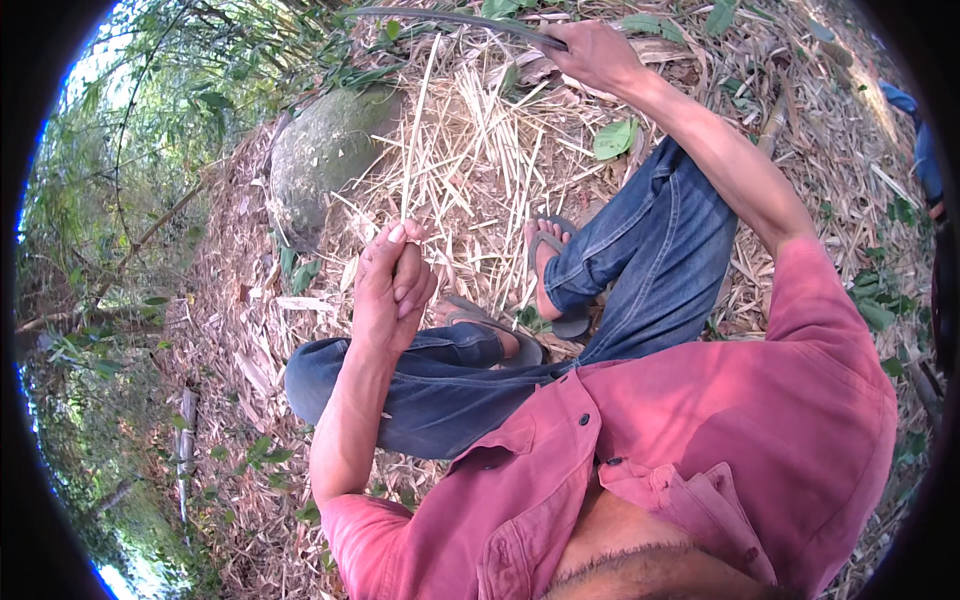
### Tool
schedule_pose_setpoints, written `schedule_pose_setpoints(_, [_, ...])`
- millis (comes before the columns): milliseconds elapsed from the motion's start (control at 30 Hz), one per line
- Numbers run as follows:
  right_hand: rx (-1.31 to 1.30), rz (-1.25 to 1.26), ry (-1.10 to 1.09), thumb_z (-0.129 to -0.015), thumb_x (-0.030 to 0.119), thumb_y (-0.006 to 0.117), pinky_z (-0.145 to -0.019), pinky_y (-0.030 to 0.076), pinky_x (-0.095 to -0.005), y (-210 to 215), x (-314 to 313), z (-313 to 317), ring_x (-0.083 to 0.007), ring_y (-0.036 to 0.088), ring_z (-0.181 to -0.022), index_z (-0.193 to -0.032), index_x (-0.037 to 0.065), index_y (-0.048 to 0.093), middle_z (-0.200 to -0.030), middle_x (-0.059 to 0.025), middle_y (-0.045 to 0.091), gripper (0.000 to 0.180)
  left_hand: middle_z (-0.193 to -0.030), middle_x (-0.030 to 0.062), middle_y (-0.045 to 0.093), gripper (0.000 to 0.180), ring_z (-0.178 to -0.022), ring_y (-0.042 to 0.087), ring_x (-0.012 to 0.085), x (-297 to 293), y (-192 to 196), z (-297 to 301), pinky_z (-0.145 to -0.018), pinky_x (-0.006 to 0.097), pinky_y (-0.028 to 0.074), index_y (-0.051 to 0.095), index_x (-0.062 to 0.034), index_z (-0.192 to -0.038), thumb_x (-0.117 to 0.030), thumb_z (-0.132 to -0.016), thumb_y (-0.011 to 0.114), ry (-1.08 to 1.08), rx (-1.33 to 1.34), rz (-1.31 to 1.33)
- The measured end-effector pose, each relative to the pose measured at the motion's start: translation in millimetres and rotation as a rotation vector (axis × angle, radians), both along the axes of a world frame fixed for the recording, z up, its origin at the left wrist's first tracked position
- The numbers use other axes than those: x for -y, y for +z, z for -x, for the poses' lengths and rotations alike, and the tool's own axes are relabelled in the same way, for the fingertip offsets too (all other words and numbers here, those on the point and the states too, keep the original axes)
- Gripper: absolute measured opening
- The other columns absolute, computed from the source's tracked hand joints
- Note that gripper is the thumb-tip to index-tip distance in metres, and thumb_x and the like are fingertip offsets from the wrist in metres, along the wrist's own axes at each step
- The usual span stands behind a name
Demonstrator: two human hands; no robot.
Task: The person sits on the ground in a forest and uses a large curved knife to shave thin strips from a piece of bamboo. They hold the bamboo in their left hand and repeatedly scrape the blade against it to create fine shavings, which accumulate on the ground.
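Observation:
My left hand (392, 282) is closed in a pinch around the lower end of a thin pale strip (419, 125), apparently split bamboo. From the fingertips the strip stands up and away, over the ground litter. My right hand (598, 58) is wrapped around the handle of a long, dark, slightly curved machete (450, 17). Its blade reaches left along the far edge, close to the strip's far end; I cannot tell whether they touch. Between and beyond my feet lies a loose heap of pale split strips (490, 135).
A big rounded grey-green rock (325, 160) sits left of the heap. Dry leaves and husks (240, 340) cover the ground, with a green leaf (614, 139) near my right knee. Thick bamboo foliage (110, 200) stands at left. Someone in blue clothing (925, 150) is partly visible at far right.

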State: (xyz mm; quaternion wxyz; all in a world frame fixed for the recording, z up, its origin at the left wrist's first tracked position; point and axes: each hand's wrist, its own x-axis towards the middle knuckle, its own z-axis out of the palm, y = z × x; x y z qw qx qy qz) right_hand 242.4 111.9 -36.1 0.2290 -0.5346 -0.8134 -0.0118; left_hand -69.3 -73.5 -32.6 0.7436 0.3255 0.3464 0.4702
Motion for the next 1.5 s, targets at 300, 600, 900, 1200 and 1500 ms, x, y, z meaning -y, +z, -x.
schedule_pose_setpoints(300, [0.057,-0.032,0.256,-0.085,0.02,0.06,-0.056,0.051,-0.0362,-11,17,29,-0.0184,0.061,-0.057,-0.102,0.012,0.065,-0.068,-0.0058,0.064,0.02,-0.047,-0.0079,0.03,0.019,-0.033,0.024,0.0026,8,2,-5,-0.034,0.018,0.022,0.048,-0.0039,-0.102,-0.016,-0.099,0.034,0.014,0.075,0.079])
schedule_pose_setpoints(600, [-0.207,0.198,0.085,-0.093,0.044,0.05,-0.055,0.042,-0.0291,-15,-7,-10,-0.0117,0.052,-0.054,-0.101,0.008,0.066,-0.058,-0.0011,0.053,0.041,-0.054,-0.0099,0.032,0.025,-0.045,0.025,0.0006,23,-13,14,-0.042,0.019,0.02,0.061,-0.0022,-0.095,-0.021,-0.097,0.044,-0.099,-0.671,-0.072])
schedule_pose_setpoints(900, [-0.4,0.844,0.416,-0.089,0.038,0.061,-0.057,0.04,-0.0286,-22,69,60,-0.0088,0.049,-0.06,-0.095,0.009,0.071,-0.063,0.0016,0.057,0.032,-0.056,-0.0118,0.032,0.029,-0.048,0.027,0.0004,25,32,46,-0.044,0.019,0.019,0.063,-0.0032,-0.093,-0.028,-0.095,0.049,-0.326,-0.782,-0.055])
schedule_pose_setpoints(1200, [-0.479,0.916,0.273,-0.09,0.025,0.06,-0.052,0.038,-0.0232,-28,87,61,-0.0049,0.049,-0.058,-0.096,0.003,0.068,-0.065,0.002,0.056,0.024,-0.077,0.0071,0.061,0.04,-0.072,0.061,0.0156,18,58,88,-0.065,0.026,0.049,0.051,0.0013,-0.12,-0.028,-0.097,0.036,0.284,-0.771,0.032])
schedule_pose_setpoints(1500, [-1.081,0.772,0.059,-0.089,0.021,0.06,-0.051,0.049,-0.0235,-49,139,96,-0.0086,0.059,-0.057,-0.092,-0.001,0.067,-0.069,-0.0051,0.065,0.024,-0.117,0.0182,0.059,0.05,-0.109,0.057,0.0243,20,-29,-33,-0.09,0.037,0.048,0.046,0.0019,-0.129,-0.035,-0.096,0.045,0.533,-0.561,-0.063])
